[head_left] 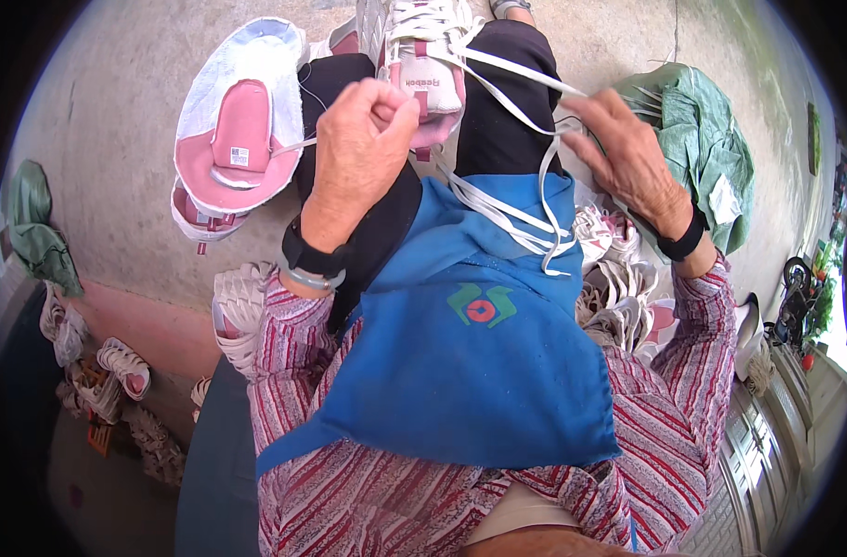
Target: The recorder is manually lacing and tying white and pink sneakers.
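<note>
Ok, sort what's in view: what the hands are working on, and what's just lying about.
In use:
left hand
right hand
white and pink shoe
white laces

Lying about:
upturned shoe
green bag
shoe pile

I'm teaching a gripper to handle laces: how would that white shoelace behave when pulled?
The white shoelace is probably floppy: it sags in loops over the blue apron. Likely light and flat, so it could slip unless pinched, as the right hand does.
</note>
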Action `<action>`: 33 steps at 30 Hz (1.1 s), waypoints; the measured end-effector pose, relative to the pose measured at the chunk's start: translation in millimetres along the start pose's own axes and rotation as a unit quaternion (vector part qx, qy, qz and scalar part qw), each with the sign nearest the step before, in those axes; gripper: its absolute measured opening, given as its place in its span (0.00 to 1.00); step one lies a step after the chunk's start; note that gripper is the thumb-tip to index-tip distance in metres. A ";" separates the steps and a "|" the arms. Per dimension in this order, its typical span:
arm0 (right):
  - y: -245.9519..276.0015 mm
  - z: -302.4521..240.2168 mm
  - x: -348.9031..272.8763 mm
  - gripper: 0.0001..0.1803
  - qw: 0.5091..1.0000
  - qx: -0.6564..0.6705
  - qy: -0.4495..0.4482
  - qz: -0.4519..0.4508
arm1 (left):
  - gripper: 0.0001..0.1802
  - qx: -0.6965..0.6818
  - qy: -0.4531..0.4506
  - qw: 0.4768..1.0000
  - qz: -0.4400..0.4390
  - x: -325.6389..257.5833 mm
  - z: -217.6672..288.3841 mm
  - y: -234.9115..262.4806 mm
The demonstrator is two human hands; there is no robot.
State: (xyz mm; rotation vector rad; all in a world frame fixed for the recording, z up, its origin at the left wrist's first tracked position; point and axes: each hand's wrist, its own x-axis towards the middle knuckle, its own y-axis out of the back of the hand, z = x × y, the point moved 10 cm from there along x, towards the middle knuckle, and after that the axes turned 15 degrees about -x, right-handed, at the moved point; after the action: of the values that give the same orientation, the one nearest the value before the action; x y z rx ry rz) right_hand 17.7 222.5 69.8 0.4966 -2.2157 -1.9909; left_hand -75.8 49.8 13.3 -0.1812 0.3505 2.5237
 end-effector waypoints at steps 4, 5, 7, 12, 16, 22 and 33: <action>22.4 43.3 20.6 0.09 0.948 0.213 -0.202 0.126 | 0.18 -0.379 0.221 0.898 0.008 -39.6 -52.6 -26.3; 17.5 42.0 30.5 0.08 0.941 0.240 -0.212 0.109 | 0.20 -0.450 0.226 0.864 0.021 -39.3 -62.4 -31.2; 17.0 25.9 50.7 0.08 0.932 0.269 -0.189 0.150 | 0.20 -0.459 0.231 0.858 0.013 -37.7 -65.4 -35.6; 12.3 -16.5 79.1 0.09 0.975 0.124 -0.088 0.163 | 0.14 -0.243 0.101 0.959 0.104 -11.9 -32.3 15.1; -5.5 -15.5 91.7 0.11 0.977 0.116 -0.103 0.146 | 0.09 -0.040 -0.108 0.990 0.083 24.3 0.6 20.1; -12.3 -14.4 97.5 0.12 0.979 0.109 -0.104 0.139 | 0.07 0.171 -0.217 0.958 0.076 34.0 22.6 10.7; -3.1 -19.7 104.8 0.08 0.974 0.118 -0.108 0.160 | 0.06 -0.022 -0.112 0.990 0.076 33.1 -9.5 37.5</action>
State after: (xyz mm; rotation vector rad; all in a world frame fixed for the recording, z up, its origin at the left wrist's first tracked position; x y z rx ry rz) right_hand -74.2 170.1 55.9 -0.0643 -2.4839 -1.6969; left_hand -123.7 34.7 5.3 0.1175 0.2249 2.6702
